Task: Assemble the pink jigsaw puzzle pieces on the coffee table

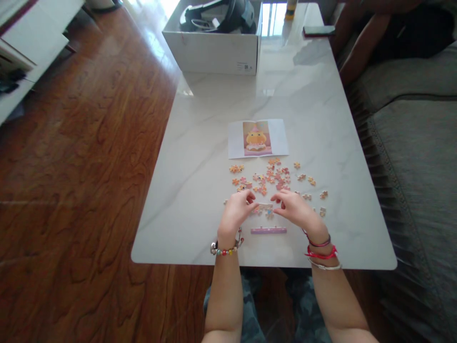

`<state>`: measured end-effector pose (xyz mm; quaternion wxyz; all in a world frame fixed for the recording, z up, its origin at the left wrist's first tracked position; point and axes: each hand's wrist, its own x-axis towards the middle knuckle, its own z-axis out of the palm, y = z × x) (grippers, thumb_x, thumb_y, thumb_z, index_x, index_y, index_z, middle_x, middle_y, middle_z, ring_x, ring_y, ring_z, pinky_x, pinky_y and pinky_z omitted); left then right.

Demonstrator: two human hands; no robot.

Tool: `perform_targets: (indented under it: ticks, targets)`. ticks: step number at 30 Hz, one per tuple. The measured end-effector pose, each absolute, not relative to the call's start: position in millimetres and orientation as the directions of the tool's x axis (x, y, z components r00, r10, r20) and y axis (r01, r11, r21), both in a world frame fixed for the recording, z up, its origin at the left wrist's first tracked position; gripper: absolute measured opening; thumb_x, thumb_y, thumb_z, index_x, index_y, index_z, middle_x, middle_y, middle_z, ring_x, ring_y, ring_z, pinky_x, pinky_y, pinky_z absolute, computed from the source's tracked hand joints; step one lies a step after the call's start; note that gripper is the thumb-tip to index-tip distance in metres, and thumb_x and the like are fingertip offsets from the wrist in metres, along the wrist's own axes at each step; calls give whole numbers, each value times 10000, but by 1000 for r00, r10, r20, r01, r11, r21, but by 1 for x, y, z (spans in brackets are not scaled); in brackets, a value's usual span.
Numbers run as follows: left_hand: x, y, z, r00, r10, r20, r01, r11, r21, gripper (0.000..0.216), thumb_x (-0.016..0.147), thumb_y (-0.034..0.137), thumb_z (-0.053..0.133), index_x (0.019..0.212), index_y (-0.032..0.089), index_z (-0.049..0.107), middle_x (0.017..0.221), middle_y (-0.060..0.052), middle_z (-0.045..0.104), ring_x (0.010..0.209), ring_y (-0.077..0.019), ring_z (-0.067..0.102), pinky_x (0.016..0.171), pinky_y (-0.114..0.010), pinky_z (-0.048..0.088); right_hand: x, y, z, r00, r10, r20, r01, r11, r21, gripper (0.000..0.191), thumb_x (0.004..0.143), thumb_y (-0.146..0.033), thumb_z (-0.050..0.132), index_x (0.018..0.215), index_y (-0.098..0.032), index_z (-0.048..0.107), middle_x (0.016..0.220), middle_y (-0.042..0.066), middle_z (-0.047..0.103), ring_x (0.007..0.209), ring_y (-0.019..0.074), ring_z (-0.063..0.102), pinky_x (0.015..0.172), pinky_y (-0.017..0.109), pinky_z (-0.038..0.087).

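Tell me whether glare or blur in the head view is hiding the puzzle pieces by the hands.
Head view: window glare washes the far end of the table beside the white box, not the puzzle pieces; light around the left hand and right hand is even; the pieces look soft, their prints unreadable; the table edges bow from lens distortion.

Puzzle pieces [264, 207] between fingers [251, 196]; indistinct

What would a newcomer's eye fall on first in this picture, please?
The left hand and right hand meet over a few puzzle pieces near the front edge of the white table. Beyond them lie scattered loose pieces and a printed picture sheet; a white box stands at the far end.
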<state>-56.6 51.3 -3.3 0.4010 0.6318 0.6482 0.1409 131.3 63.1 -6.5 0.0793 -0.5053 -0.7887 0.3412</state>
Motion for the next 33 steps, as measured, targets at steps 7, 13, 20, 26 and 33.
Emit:
perform_targets:
  ticks: [7,13,20,26,33]
  targets:
    - [-43,49,-6,107,924,-367,794,142,591,102,673,244,617,739,177,577,728,-10,620,681,-122,547,589,-215,381,125,59,-18,-496,836,-237,761,287,-582,135,677,-117,603,803,-162,581,789,18,532,641,100,503,649,232,396]
    - [-35,47,-9,27,920,-391,849,185,495,150,667,289,639,750,180,576,764,-22,627,697,-133,550,580,-223,360,119,56,-20,-458,857,-236,802,284,-526,109,679,-115,609,762,-162,559,767,23,521,690,125,498,639,238,379]
    - [-34,46,-15,11,924,-382,835,202,512,161,668,297,636,743,176,560,741,-20,615,681,-134,546,575,-226,346,116,52,-19,-417,875,-245,809,235,-539,70,707,-110,577,742,-166,552,783,39,543,727,140,514,662,248,388]
    - [-36,44,-6,-9,943,-333,799,207,564,156,673,311,614,726,173,564,699,-16,607,654,-133,543,586,-230,364,117,49,-12,-399,904,-153,745,222,-629,59,725,-147,550,776,-166,573,771,49,572,732,161,541,668,271,419]
    - [-53,79,37,-49,989,-141,535,145,832,271,746,419,464,660,168,525,608,8,574,537,-106,522,518,-213,386,129,88,25,-131,991,40,416,92,-905,234,792,-369,455,782,-170,579,656,31,601,559,140,544,518,243,428]
